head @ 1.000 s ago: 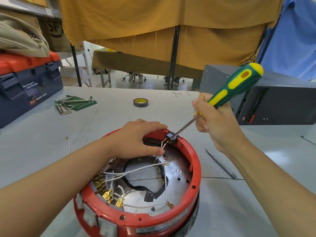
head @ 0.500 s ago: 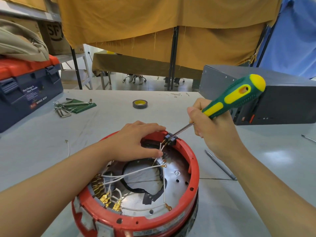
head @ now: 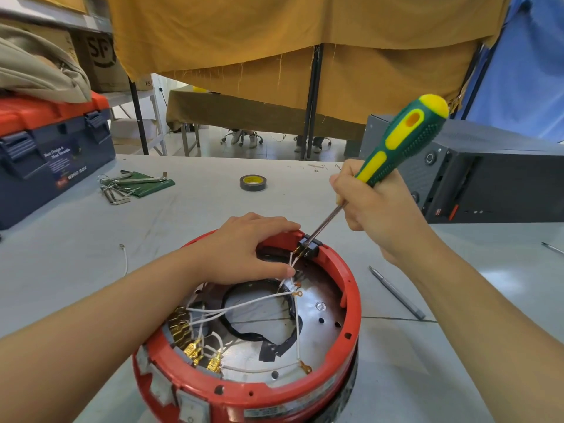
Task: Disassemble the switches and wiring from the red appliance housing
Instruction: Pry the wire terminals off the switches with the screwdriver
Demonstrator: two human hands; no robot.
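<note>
Red appliance housing (head: 351,303) on desk (head: 76,270), left hand (head: 244,248) fingers spread on far rim, right hand (head: 375,203) gripping screwdriver (head: 396,148), tip at black switch (head: 309,247).

Bright, even daylight; soft shadows under the arms on the table (head: 76,254). Sharp centre, edges bowed by the wide lens, slight glare on metal.

Glossy red plastic housing (head: 351,303), matt table (head: 189,215)
</note>
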